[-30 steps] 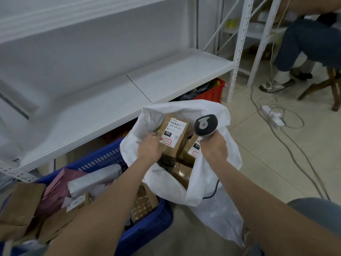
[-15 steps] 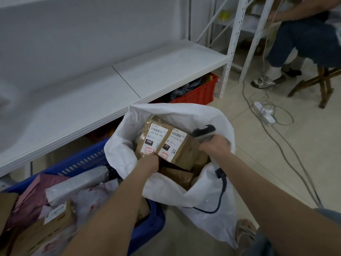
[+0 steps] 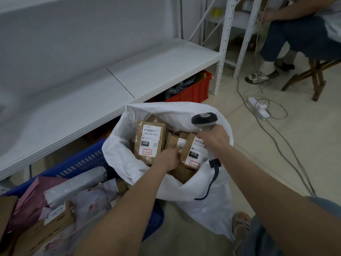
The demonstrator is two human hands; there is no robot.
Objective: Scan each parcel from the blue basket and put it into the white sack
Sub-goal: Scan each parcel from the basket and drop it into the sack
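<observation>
In the head view, the person's right hand (image 3: 214,139) is hovering over the mouth of the white sack (image 3: 203,209), its fingers (image 3: 203,135) clenched round the handle of a grey barcode scanner (image 3: 204,119). The scanner's head is rising above those fingers, and its dark cable (image 3: 212,182) is hanging below them, down the front of the sack.

The left hand (image 3: 167,159) is reaching into the sack, its fingers (image 3: 176,149) resting against a small brown parcel (image 3: 174,142). Whether they are gripping it or only touching it cannot be told. Just left of these fingers a taped brown parcel labelled 060 (image 3: 149,141) is leaning label-up inside the sack. Just right of them, under the right hand's fingers, another brown parcel labelled 010 (image 3: 193,152) is lying tilted, also inside the sack.

Well to the left of the left fingers and nearer the camera, the blue basket (image 3: 83,161) is sitting beside the sack, holding a grey mailer bag (image 3: 73,187), a pink mailer bag (image 3: 31,196) and a labelled cardboard box (image 3: 55,217).

Beyond both sets of fingers a white shelf (image 3: 147,71) is running across the view, with a red crate (image 3: 193,89) beneath it. Far to the right of the fingers a white power strip (image 3: 258,108) is lying on the floor, and another person (image 3: 295,37) is sitting on a wooden stool (image 3: 317,74).
</observation>
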